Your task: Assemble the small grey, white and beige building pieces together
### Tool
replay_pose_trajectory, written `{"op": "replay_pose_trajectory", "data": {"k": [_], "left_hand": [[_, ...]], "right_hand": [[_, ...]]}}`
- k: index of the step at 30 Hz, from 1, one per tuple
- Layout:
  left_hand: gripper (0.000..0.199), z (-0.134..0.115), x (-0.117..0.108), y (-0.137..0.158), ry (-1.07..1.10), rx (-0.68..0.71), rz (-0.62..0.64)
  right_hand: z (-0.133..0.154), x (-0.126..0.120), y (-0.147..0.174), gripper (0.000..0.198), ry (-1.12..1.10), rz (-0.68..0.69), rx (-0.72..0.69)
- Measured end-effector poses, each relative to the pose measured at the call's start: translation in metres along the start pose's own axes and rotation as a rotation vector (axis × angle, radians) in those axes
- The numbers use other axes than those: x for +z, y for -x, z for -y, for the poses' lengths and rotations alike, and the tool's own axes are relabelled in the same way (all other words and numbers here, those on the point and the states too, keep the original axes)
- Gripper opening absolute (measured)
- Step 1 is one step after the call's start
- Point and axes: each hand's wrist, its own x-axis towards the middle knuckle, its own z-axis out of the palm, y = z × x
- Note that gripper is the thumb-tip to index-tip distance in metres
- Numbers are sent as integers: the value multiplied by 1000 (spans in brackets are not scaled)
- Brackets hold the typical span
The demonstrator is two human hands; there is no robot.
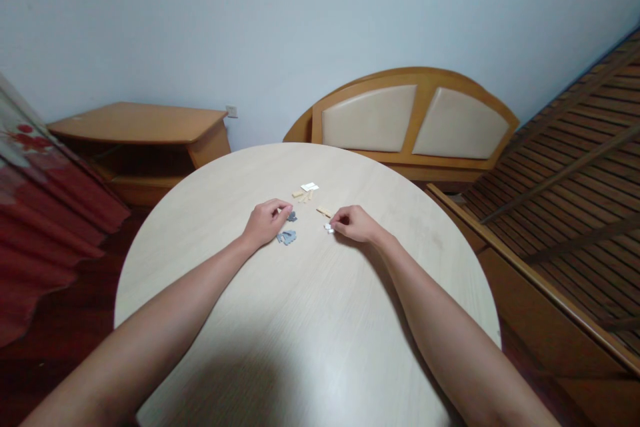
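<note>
My left hand rests on the left of the small parts, thumb and forefinger pinched together. Whatever is between those fingertips is too small to make out. Dark grey toy-brick-like pieces lie right by them, and a cluster of blue-grey pieces is just nearer to me. On the other side, my right hand has its fingertips closed at some small white pieces, seemingly on one of them. Just beyond it lies a tan strip. Farther back are several tan pieces and flat white pieces.
Everything lies on a round, pale wooden table. Behind it stand a low wooden cabinet and a padded headboard by the wall. A red curtain hangs left; a slatted wooden frame leans at right.
</note>
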Motion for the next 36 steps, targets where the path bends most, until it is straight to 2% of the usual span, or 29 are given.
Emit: {"op": "replay_pose_trajectory", "data": {"k": [6, 12, 14, 18, 20, 22, 25, 29, 36], "left_hand": [[28, 0, 1, 0, -8, -23, 15], [28, 3, 2, 0, 6, -23, 6], [28, 4, 2, 0, 9, -28, 1], [27, 4, 2, 1, 7, -53, -1], [26, 4, 2, 1, 11, -55, 3], [27, 5, 3, 1, 15, -53, 5], [27, 6, 3, 1, 12, -60, 0], [26, 5, 2, 1, 16, -58, 4], [26, 4, 2, 1, 19, -58, 7]], "right_hand": [[3, -2, -1, 23, 9, 81, -18], [5, -5, 0, 20, -2, 163, -5], [10, -5, 1, 19, 59, 66, -22], [22, -3, -6, 24, 191, -333, -92], [27, -1, -17, 27, 227, -398, -116], [29, 0, -33, 32, 288, -339, -130], [26, -1, -62, 41, 444, -160, -130], [20, -5, -90, 43, 609, 35, -94], [12, -12, -88, 26, 681, 80, -68]]}}
